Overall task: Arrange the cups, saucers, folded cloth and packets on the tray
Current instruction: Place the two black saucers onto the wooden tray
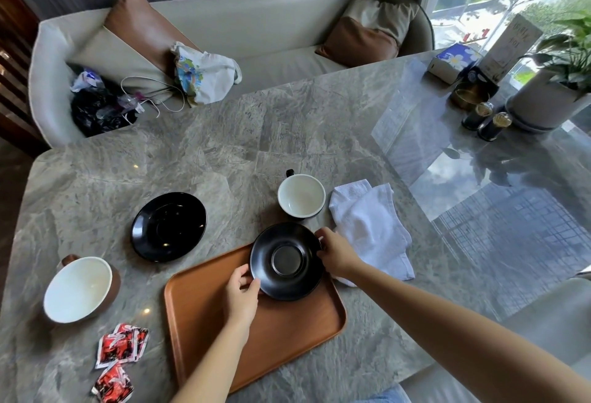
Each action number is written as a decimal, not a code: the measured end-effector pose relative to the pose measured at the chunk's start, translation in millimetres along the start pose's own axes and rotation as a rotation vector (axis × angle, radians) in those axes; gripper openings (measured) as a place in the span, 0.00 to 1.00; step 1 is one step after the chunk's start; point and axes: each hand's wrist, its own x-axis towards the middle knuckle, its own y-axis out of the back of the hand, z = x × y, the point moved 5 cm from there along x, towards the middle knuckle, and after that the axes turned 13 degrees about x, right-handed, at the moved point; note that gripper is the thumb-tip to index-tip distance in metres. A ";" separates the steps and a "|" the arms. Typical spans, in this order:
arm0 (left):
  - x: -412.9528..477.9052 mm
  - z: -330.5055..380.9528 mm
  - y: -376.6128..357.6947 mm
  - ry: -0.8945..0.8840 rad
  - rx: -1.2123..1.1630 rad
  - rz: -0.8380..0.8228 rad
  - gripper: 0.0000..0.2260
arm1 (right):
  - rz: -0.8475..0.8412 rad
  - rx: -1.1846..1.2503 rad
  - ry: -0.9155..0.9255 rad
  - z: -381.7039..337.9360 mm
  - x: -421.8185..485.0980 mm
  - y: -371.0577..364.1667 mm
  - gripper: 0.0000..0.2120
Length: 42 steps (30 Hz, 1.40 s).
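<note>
A black saucer [286, 261] sits tilted over the far right corner of the brown wooden tray [287, 332]. My left hand [242, 294] pinches its near left rim and my right hand [335, 252] grips its right rim. A second black saucer [169, 226] lies on the table left of the tray. Beyond the tray stands a dark cup [301, 197] with a white inside. A brown cup [81, 289] stands at the near left. A white folded cloth [372, 226] lies to the right. Red packets [120, 356] lie at the near left.
The marble table [224, 147] carries a plant pot [550, 105], two dark shakers [486, 121], a tissue box [452, 62] and a card stand [508, 47] at the far right. A sofa [271, 31] with cushions and bags runs behind the table.
</note>
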 end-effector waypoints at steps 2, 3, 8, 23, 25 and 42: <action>1.3 -1.9 0.3 0.011 -0.008 -0.025 0.16 | -0.002 0.010 -0.019 1.0 1.2 0.8 0.15; 1.9 -2.7 0.5 0.014 -0.012 -0.038 0.16 | -0.005 0.017 -0.027 0.8 1.7 1.0 0.15; 4.3 -5.5 0.7 0.022 -0.019 -0.056 0.16 | -0.020 0.001 -0.031 -3.3 2.6 1.4 0.15; 1.4 -5.1 2.8 0.077 -0.024 -0.027 0.19 | 0.022 -0.025 -0.018 -8.0 -1.5 1.7 0.15; 1.2 -6.0 4.1 0.083 -0.029 -0.036 0.20 | 0.041 -0.018 -0.020 -8.0 -3.3 1.5 0.15; 12.7 -25.9 136.7 0.085 -0.495 0.230 0.08 | -0.109 -0.251 0.440 -79.3 -28.2 -24.4 0.12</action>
